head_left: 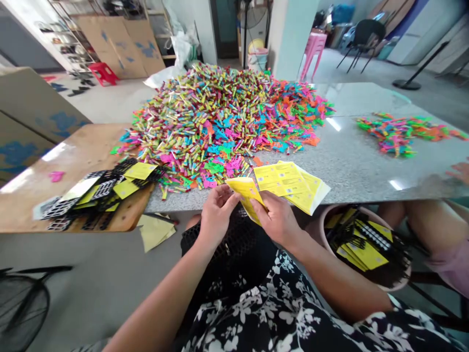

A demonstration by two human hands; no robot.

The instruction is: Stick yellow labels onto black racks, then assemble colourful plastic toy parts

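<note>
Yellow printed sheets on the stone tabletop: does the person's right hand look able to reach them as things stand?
Probably yes: the printed sheets lie just beyond the right hand, nothing visible between, though it holds another yellow paper and may need freeing first.

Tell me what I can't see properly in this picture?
In the head view:
- Writing on the yellow paper between the hands: too small to read.
- Some fingers of the right hand: hidden behind that paper.
- Bottom of the bucket: covered by yellow cards and black plastic.
- Rest of the bicycle: cut off by the left edge.
- Another person's hand: blurred, cut off at the right edge.
</note>
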